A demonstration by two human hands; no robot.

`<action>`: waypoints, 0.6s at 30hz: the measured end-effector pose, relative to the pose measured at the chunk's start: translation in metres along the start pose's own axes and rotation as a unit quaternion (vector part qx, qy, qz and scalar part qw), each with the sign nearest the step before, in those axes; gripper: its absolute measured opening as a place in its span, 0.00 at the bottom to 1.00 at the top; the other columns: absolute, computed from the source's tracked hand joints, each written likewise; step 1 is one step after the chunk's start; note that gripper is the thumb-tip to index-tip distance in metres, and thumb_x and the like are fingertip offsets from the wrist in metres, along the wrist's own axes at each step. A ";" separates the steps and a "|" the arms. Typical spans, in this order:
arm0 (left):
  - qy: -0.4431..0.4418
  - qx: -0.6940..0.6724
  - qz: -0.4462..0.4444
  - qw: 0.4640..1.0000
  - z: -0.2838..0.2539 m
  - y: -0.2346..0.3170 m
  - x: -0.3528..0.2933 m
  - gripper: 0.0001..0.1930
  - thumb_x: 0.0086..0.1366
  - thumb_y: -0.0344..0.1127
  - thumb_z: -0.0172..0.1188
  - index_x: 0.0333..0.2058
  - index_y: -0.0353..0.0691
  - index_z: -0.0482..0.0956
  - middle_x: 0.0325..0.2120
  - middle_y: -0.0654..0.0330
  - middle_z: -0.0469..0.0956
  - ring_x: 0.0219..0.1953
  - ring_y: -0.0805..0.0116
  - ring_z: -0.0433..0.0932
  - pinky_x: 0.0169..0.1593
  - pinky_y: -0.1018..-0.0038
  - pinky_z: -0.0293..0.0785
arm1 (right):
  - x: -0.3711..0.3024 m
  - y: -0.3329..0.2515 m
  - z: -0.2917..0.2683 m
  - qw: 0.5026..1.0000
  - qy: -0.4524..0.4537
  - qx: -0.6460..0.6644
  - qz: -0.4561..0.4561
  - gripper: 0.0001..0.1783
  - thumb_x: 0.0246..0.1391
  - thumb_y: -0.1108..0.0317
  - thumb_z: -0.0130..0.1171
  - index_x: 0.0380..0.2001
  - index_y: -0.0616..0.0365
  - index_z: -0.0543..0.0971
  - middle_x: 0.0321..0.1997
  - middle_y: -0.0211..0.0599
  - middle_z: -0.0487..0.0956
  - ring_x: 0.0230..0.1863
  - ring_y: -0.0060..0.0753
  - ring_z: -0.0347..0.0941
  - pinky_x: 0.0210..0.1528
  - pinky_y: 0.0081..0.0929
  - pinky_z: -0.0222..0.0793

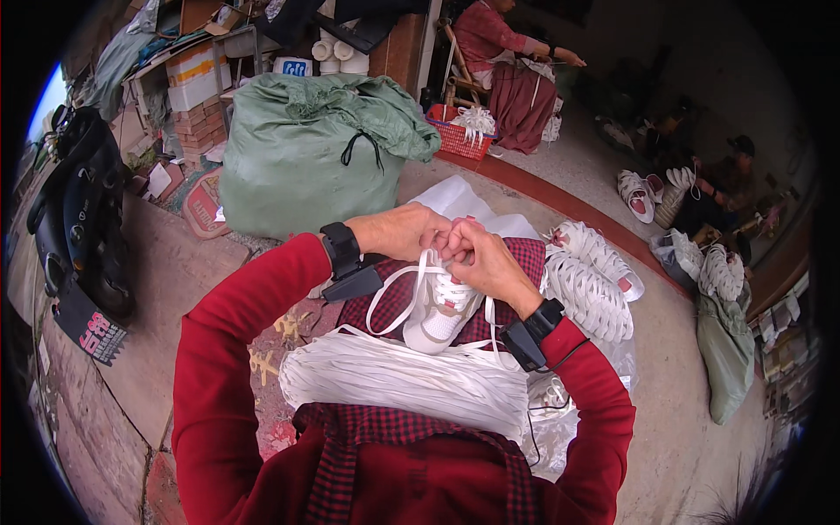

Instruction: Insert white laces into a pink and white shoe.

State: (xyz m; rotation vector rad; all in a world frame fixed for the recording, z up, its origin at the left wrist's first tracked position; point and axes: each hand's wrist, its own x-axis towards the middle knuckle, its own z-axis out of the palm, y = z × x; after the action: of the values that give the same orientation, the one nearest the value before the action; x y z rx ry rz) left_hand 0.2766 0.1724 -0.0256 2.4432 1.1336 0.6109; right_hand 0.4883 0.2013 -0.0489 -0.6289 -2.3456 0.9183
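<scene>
On my lap, over a red-and-black checked cloth [516,254], a white sneaker [435,317] rests with its toe toward me. Its white shoelace [382,306] runs through the eyelets and loops out on the left; another end hangs on the right. My left hand [407,230] is closed in a pinch on the lace at the top of the shoe. Right against it, my right hand [490,262] is closed too, its fingers bent at the lace; the exact grip is partly hidden. A thick bundle of white laces [394,378] lies across my lap, nearer to me.
Several laced white shoes [595,289] sit close by on the right. A large green sack [306,157] stands ahead left, a black scooter [83,210] far left. Beyond are a red basket [461,137] with white laces, a seated person [516,79] and another person in shadow.
</scene>
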 end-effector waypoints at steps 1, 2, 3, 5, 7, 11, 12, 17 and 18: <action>-0.030 -0.014 -0.004 0.999 -0.002 0.000 -0.001 0.13 0.50 0.29 0.70 0.33 0.39 0.76 0.20 0.61 0.79 0.25 0.67 0.79 0.31 0.69 0.75 | -0.001 0.001 0.001 1.000 0.003 0.012 0.015 0.12 0.43 0.82 0.60 0.30 0.62 0.69 0.31 0.35 0.79 0.32 0.24 0.78 0.34 0.23 0.73; -0.060 -0.026 -0.008 0.998 -0.004 -0.004 -0.002 0.13 0.50 0.29 0.70 0.33 0.39 0.76 0.20 0.62 0.80 0.25 0.70 0.80 0.32 0.71 0.76 | 0.000 0.000 0.003 0.999 0.008 0.024 0.030 0.12 0.41 0.83 0.61 0.30 0.64 0.71 0.30 0.38 0.78 0.35 0.27 0.79 0.39 0.26 0.76; -0.071 -0.016 -0.026 0.997 -0.006 -0.008 -0.004 0.12 0.52 0.27 0.68 0.34 0.39 0.76 0.21 0.64 0.80 0.26 0.74 0.79 0.34 0.73 0.77 | 0.001 -0.003 0.002 0.999 -0.002 0.036 0.031 0.11 0.42 0.83 0.61 0.30 0.64 0.71 0.29 0.36 0.78 0.32 0.27 0.79 0.36 0.25 0.76; -0.076 -0.069 -0.036 0.994 -0.006 -0.012 -0.010 0.11 0.52 0.26 0.67 0.34 0.39 0.76 0.21 0.64 0.80 0.26 0.75 0.78 0.34 0.75 0.76 | 0.002 -0.003 0.000 0.998 -0.006 0.046 0.052 0.11 0.42 0.83 0.61 0.29 0.64 0.71 0.28 0.35 0.78 0.31 0.25 0.79 0.35 0.25 0.75; -0.079 -0.122 -0.048 0.988 -0.005 -0.013 -0.010 0.11 0.52 0.25 0.67 0.34 0.40 0.76 0.21 0.65 0.80 0.26 0.77 0.77 0.34 0.76 0.75 | 0.002 -0.003 0.001 0.996 -0.011 0.057 0.072 0.11 0.42 0.83 0.61 0.29 0.63 0.71 0.27 0.35 0.78 0.29 0.24 0.79 0.33 0.25 0.75; -0.081 -0.142 -0.069 0.984 0.000 -0.026 -0.004 0.11 0.50 0.24 0.67 0.32 0.39 0.76 0.21 0.67 0.79 0.25 0.81 0.74 0.31 0.79 0.71 | 0.003 0.002 0.006 0.997 0.008 0.066 0.048 0.10 0.43 0.83 0.62 0.27 0.63 0.71 0.26 0.34 0.78 0.28 0.22 0.78 0.29 0.23 0.73; -0.088 -0.153 -0.083 0.981 0.000 -0.028 -0.003 0.10 0.50 0.23 0.67 0.31 0.39 0.75 0.21 0.67 0.79 0.25 0.82 0.73 0.30 0.80 0.69 | 0.003 0.004 0.007 0.998 0.006 0.053 0.043 0.10 0.43 0.83 0.62 0.26 0.63 0.70 0.26 0.34 0.78 0.28 0.22 0.78 0.29 0.23 0.72; -0.054 -0.101 -0.036 0.993 0.005 -0.024 0.000 0.09 0.50 0.23 0.67 0.27 0.39 0.75 0.20 0.67 0.77 0.24 0.81 0.73 0.27 0.79 0.68 | 0.004 0.002 0.009 0.999 0.007 0.041 0.008 0.10 0.42 0.82 0.62 0.26 0.63 0.71 0.25 0.34 0.75 0.29 0.26 0.77 0.32 0.23 0.72; -0.033 -0.096 -0.009 0.995 0.006 -0.024 -0.001 0.09 0.50 0.23 0.67 0.27 0.39 0.74 0.20 0.68 0.76 0.24 0.81 0.74 0.27 0.79 0.68 | 0.004 0.001 0.009 1.000 0.012 0.008 -0.001 0.10 0.42 0.82 0.62 0.26 0.63 0.71 0.24 0.36 0.74 0.28 0.31 0.77 0.35 0.26 0.73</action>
State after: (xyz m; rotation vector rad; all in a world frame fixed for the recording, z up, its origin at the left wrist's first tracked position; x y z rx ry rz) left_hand 0.2648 0.1851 -0.0427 2.2704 1.0196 0.6003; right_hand 0.4799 0.2002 -0.0539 -0.6288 -2.3160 0.9227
